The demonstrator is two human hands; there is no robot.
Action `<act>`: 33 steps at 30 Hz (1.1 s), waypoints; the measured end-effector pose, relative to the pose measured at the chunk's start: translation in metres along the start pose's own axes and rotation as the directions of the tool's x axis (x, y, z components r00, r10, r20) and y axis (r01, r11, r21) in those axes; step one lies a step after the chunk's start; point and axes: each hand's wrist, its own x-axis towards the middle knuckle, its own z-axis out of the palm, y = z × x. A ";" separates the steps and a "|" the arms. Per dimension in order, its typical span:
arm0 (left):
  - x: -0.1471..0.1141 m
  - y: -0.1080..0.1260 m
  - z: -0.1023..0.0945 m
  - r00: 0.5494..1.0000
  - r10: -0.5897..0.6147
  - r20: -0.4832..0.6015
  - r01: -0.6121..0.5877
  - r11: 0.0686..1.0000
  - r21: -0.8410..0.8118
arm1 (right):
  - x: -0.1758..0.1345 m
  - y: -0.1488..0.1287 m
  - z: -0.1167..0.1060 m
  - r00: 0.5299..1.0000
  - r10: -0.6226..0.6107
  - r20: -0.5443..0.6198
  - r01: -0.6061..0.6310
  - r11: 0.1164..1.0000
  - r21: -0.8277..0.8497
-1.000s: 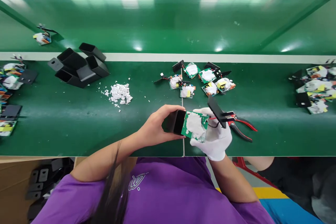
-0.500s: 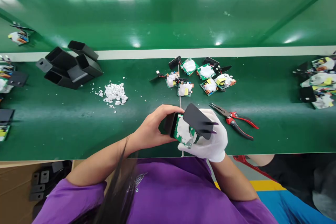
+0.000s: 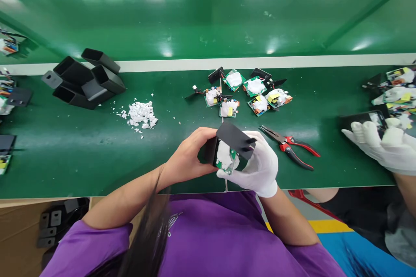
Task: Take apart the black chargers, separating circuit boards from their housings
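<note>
Near the bench's front edge, my bare left hand grips a black plastic housing, thumb and fingers on opposite sides. My right hand, in a white glove, is closed on a green circuit board covered with lumpy white filler. The board's left edge sits at the housing's mouth; how far inside it reaches is hidden. A flat black end cap with two dark prongs tilts over the board, against the gloved fingers. Red-and-black pliers lie open to the right of that hand.
Several filler-coated boards with black caps lie behind my hands. White scraps are piled to the left, before a stack of black housings. At far right, a co-worker's gloved hand holds a black housing near more boards.
My right hand has moved slightly left and up, bringing the board and cap closer to the housing. A co-worker's gloved hand with a black housing has come into view at right.
</note>
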 end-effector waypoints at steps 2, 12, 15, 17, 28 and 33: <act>0.000 0.003 0.000 1.000 -0.002 0.011 0.002 1.000 -0.015 | -0.004 0.001 0.001 0.999 0.031 -0.026 -0.030 0.999 0.044; -0.002 0.036 0.008 0.959 0.025 0.283 0.012 0.992 -0.127 | -0.062 -0.034 -0.023 0.905 0.380 -0.193 -0.354 0.922 0.158; 0.000 0.043 0.013 0.933 0.066 0.353 -0.027 0.993 -0.116 | -0.073 -0.044 -0.032 0.882 0.412 -0.228 -0.369 0.906 0.207; 0.000 0.046 0.017 0.921 0.105 0.376 -0.069 0.992 -0.108 | -0.077 -0.048 -0.036 0.876 0.407 -0.258 -0.353 0.907 0.231; 0.008 0.070 0.037 0.883 0.169 0.438 -0.176 0.984 -0.025 | -0.102 -0.051 -0.065 0.838 0.432 -0.333 -0.409 0.902 0.140; 0.013 0.080 0.045 0.875 0.169 0.454 -0.206 0.978 0.033 | -0.108 -0.048 -0.072 0.851 0.333 -0.405 -0.350 0.936 0.035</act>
